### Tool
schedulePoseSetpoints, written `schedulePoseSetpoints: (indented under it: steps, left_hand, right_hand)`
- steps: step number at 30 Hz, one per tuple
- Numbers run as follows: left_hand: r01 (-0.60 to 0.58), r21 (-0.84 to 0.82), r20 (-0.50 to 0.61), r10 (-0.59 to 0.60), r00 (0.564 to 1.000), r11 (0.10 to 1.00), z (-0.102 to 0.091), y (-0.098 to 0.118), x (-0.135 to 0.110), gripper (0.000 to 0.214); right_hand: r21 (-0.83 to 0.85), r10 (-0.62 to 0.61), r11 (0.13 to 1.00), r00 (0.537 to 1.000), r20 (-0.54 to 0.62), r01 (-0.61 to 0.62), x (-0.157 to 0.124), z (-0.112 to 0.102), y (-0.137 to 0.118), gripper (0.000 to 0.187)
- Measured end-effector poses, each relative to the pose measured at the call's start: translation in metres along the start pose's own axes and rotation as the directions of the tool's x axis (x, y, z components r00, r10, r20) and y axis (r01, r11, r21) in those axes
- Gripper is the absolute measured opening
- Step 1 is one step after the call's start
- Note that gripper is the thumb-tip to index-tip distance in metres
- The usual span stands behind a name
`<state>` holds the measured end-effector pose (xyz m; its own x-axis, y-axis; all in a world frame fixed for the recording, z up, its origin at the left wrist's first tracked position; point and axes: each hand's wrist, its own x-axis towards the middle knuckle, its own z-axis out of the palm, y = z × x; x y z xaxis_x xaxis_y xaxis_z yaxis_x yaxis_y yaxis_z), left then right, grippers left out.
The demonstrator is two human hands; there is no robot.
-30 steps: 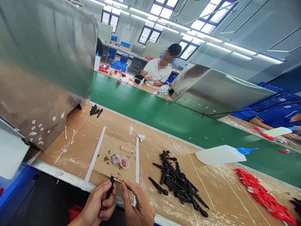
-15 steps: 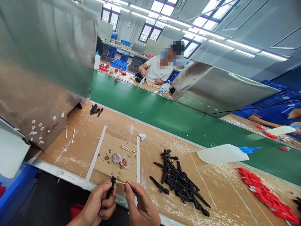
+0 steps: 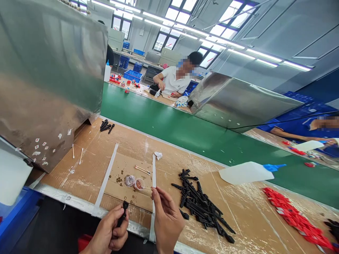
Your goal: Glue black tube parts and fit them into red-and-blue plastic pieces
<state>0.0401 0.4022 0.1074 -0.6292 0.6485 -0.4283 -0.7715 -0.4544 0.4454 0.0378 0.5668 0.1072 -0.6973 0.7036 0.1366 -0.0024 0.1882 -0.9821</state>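
My left hand is closed around a black plastic part, whose squarish end points up above the fingers. Between thumb and fingers, my right hand pinches a cotton swab. The swab's far tip is at a small clear cup with reddish-brown liquid. Touching that cup on its left is another small clear cup. Both stand on a stained cardboard sheet, with two more swabs lying behind them. A heap of black plastic parts lies right of my right hand.
A white squeeze bottle with a blue nozzle lies beyond the heap, and red parts line the right. Behind runs a green conveyor belt. A metal panel rises at left. Two co-workers sit across the belt.
My right hand has moved the swab away from the black part, forward to the cup of reddish-brown liquid. My left hand still holds the black part, slightly lower. The view has shifted slightly.
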Motion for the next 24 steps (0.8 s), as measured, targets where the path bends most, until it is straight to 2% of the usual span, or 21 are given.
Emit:
schedulePoseSetpoints:
  steps: [5, 9, 15, 18, 21, 24]
  left_hand:
    - [-0.008, 0.015, 0.017, 0.008, 1.0, 1.0, -0.006, 0.0, -0.003, 0.044]
    - [-0.002, -0.006, 0.01, 0.002, 1.0, 1.0, -0.01, 0.002, -0.006, 0.048]
    - [-0.004, -0.019, 0.003, 0.004, 1.0, 1.0, -0.016, 0.001, -0.005, 0.055]
    - [-0.044, 0.028, -0.025, 0.045, 0.999, 0.999, -0.018, 0.001, -0.005, 0.06]
    - [-0.095, 0.093, -0.05, 0.1, 0.994, 0.991, -0.02, 0.015, -0.008, 0.06]
    - [-0.19, 0.247, -0.109, 0.222, 0.969, 0.95, -0.023, 0.047, -0.014, 0.053]
  right_hand:
    - [-0.164, -0.149, 0.973, 0.985, 0.091, 0.163, 0.01, 0.009, 0.014, 0.033]
    - [-0.202, -0.19, 0.955, 0.971, 0.145, 0.217, 0.012, 0.009, 0.016, 0.031]
    - [-0.242, -0.197, 0.944, 0.971, 0.138, 0.226, 0.005, -0.007, 0.009, 0.034]
    - [-0.227, -0.246, 0.937, 0.963, 0.111, 0.266, -0.007, -0.019, 0.006, 0.03]
    - [-0.193, -0.288, 0.937, 0.956, 0.052, 0.292, -0.018, -0.028, 0.009, 0.029]
    - [-0.183, -0.23, 0.958, 0.973, -0.022, 0.222, -0.02, -0.038, 0.017, 0.034]
